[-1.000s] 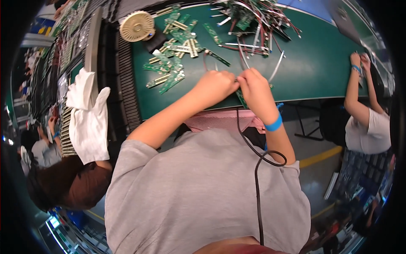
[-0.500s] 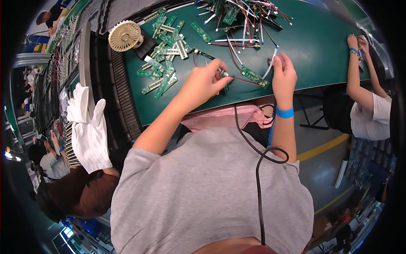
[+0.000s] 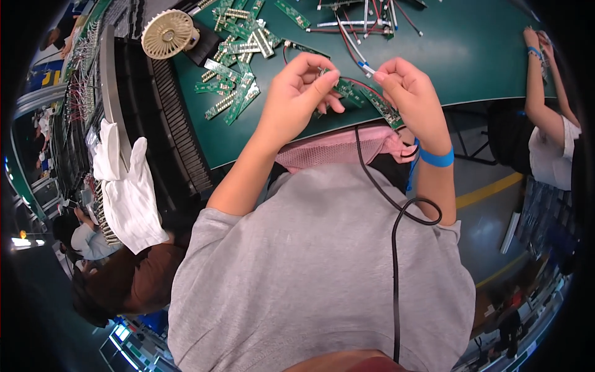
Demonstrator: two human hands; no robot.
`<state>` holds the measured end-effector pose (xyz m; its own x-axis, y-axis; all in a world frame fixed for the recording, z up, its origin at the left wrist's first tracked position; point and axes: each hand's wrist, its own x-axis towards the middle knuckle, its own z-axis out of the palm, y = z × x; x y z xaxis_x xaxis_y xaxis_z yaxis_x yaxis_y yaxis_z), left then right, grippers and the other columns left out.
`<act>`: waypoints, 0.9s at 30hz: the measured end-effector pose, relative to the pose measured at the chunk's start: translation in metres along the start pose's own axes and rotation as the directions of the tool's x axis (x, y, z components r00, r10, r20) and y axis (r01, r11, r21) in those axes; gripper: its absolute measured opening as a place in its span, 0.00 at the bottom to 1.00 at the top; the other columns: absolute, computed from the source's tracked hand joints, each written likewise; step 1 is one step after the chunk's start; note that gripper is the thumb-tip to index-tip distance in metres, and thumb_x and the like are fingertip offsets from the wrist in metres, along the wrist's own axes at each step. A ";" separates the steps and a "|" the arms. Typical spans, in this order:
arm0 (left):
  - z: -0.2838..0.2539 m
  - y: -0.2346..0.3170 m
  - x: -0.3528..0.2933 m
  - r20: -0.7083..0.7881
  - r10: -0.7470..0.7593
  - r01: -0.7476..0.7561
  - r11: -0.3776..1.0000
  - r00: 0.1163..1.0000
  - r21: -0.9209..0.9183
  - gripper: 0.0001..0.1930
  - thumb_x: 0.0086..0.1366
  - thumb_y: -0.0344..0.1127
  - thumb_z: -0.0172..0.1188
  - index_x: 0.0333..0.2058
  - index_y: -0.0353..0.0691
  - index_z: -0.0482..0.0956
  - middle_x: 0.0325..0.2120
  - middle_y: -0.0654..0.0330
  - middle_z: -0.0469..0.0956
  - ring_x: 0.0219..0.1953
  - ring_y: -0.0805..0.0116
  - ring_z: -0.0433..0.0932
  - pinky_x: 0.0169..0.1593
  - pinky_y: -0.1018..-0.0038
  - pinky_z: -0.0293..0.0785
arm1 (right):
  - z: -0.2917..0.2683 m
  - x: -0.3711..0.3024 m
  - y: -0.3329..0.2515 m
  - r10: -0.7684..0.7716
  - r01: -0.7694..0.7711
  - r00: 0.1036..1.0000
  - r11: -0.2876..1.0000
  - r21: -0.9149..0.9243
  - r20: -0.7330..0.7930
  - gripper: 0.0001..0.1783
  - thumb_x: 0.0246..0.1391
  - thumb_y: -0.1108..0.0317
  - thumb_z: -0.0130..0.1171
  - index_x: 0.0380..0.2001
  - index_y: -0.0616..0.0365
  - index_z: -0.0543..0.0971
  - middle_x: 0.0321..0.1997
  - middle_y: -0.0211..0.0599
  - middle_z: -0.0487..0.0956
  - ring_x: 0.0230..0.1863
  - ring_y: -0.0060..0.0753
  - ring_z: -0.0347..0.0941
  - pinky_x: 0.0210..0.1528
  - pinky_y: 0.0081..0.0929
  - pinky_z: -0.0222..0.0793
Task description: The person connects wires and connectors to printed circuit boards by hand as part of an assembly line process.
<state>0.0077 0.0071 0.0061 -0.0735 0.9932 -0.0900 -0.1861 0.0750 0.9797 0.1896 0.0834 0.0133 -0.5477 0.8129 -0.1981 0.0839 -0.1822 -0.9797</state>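
My left hand (image 3: 300, 93) pinches a narrow green circuit board strip (image 3: 362, 98) over the near edge of the green table (image 3: 471, 56). My right hand (image 3: 409, 93), with a blue wristband (image 3: 436, 158) on its wrist, holds the white plug end of a red and white wire (image 3: 364, 66) just above that strip. A red lead runs from the strip toward the wire. The two hands are close together, a few centimetres apart.
A pile of green board strips (image 3: 238, 56) lies at the table's left, beside a beige round fan (image 3: 167, 32). Loose wires (image 3: 365, 15) lie at the far middle. White gloves (image 3: 127, 186) hang on a rack at the left. Another person's arm (image 3: 539, 74) works at the right.
The hands have drawn apart and come nearer to the table's front edge. The left one now holds the board strip and the right one a wire end.
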 end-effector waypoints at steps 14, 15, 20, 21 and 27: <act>-0.002 -0.021 -0.001 0.019 -0.022 0.027 0.951 1.000 -0.308 0.10 0.64 0.35 0.49 0.39 0.36 0.64 0.24 0.54 0.76 0.24 0.68 0.77 0.25 0.81 0.68 | 0.015 -0.007 0.008 -0.134 0.134 0.991 0.991 0.003 0.014 0.07 0.50 0.72 0.55 0.26 0.68 0.74 0.35 0.32 0.69 0.33 0.18 0.66 0.34 0.15 0.62; -0.003 -0.022 0.000 0.016 -0.026 0.029 0.950 1.000 -0.311 0.10 0.64 0.35 0.49 0.39 0.36 0.64 0.24 0.54 0.76 0.24 0.68 0.77 0.25 0.81 0.68 | 0.016 -0.007 0.008 -0.154 0.154 0.988 0.988 0.023 0.003 0.07 0.50 0.73 0.55 0.26 0.68 0.74 0.36 0.32 0.69 0.33 0.18 0.66 0.35 0.15 0.62; 0.000 -0.020 0.000 0.017 -0.029 0.034 0.916 0.999 -0.399 0.09 0.64 0.35 0.48 0.39 0.36 0.63 0.25 0.52 0.75 0.25 0.66 0.78 0.26 0.79 0.69 | 0.019 -0.006 0.010 -0.098 0.095 0.993 0.995 0.043 0.070 0.07 0.50 0.74 0.54 0.27 0.69 0.74 0.35 0.33 0.71 0.33 0.18 0.68 0.34 0.15 0.63; 0.000 -0.020 0.000 0.017 -0.029 0.034 0.916 0.999 -0.399 0.09 0.64 0.35 0.48 0.39 0.36 0.63 0.25 0.52 0.75 0.25 0.66 0.78 0.26 0.79 0.69 | 0.019 -0.005 0.011 -0.092 0.087 0.993 0.994 0.066 0.075 0.06 0.51 0.74 0.53 0.27 0.68 0.75 0.34 0.33 0.72 0.31 0.18 0.68 0.33 0.14 0.63; 0.000 -0.019 0.000 0.031 -0.060 0.068 0.902 0.998 -0.427 0.09 0.64 0.35 0.48 0.39 0.36 0.63 0.25 0.53 0.75 0.25 0.66 0.78 0.26 0.79 0.69 | 0.018 -0.004 0.011 -0.014 0.006 0.997 0.995 0.104 0.076 0.06 0.52 0.73 0.52 0.30 0.66 0.75 0.26 0.30 0.75 0.27 0.17 0.69 0.29 0.13 0.63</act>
<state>0.0114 0.0057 -0.0126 -0.0319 0.9892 -0.1432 -0.5915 0.0968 0.8004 0.1779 0.0681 0.0040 -0.6108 0.7707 -0.1816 -0.0065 -0.2342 -0.9722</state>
